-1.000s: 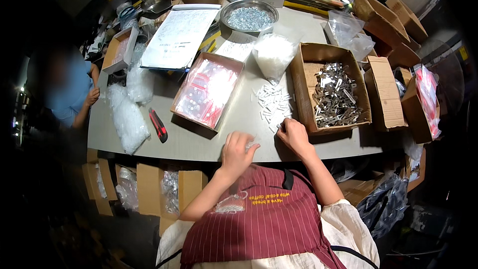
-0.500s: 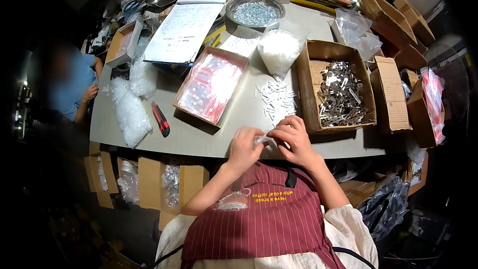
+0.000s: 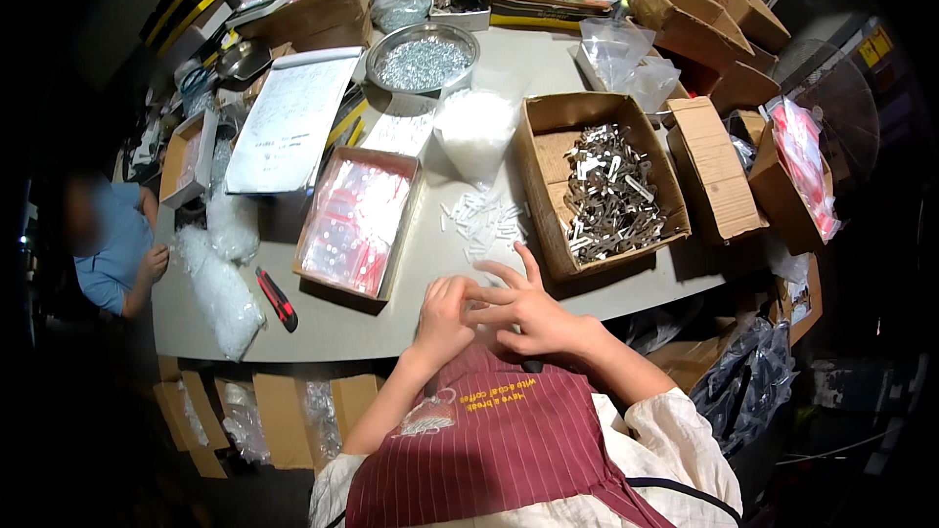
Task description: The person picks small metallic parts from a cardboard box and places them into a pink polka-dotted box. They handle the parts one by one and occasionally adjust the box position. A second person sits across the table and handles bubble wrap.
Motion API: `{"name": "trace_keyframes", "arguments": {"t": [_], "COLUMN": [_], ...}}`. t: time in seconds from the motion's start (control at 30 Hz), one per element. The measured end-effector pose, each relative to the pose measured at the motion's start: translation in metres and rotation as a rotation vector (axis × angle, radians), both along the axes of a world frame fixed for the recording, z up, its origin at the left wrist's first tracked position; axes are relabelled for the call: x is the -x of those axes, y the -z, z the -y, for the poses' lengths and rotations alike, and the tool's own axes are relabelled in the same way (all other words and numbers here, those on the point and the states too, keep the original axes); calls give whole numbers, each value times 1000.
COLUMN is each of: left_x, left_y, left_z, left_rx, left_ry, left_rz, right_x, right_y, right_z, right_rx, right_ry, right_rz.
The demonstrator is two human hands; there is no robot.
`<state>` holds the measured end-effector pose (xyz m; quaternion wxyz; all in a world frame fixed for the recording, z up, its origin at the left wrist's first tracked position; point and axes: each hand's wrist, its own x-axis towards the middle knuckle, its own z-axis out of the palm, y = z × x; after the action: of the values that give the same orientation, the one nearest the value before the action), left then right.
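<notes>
At the table's near edge, my left hand has its fingers curled, pinching a small clear plastic bag that is mostly hidden. My right hand meets it from the right, fingers stretched and apart; some fingertips lie against the left hand's fingers. Just beyond the hands is a loose pile of small white strips. Behind this pile stands a clear bag full of white pieces. To the right, a cardboard box holds many small metal brackets.
Left of the pile sits a shallow box of red-edged clear bags. A red and black utility knife lies beside a stuffed plastic bag. Farther back are a clipboard with paper and a metal bowl. A person is at the far left.
My view has shifted, so the table's contents appear farther left. The right hand's fingers have spread and reached over toward the left hand. The clear bag shows less between the hands.
</notes>
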<state>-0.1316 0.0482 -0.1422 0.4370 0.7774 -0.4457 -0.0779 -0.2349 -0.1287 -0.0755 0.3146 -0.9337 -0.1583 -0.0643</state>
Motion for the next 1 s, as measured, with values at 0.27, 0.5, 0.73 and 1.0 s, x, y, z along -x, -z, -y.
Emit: {"name": "trace_keyframes", "arguments": {"t": [0.27, 0.5, 0.73, 1.0], "left_x": [-13, -18, -18, -17], "left_y": [4, 43, 31, 32], "left_z": [7, 8, 7, 1], "left_rx": [-19, -38, -2, -10], "left_ry": [-53, 34, -34, 36], "left_rz": [-534, -646, -815, -895], "right_x": [-78, -108, -99, -79], "right_y": [10, 82, 35, 69], "right_z": [175, 247, 252, 242], "right_rx": [174, 829, 105, 488], "right_ry": [753, 793, 861, 670], "right_rz": [157, -225, -125, -101]}}
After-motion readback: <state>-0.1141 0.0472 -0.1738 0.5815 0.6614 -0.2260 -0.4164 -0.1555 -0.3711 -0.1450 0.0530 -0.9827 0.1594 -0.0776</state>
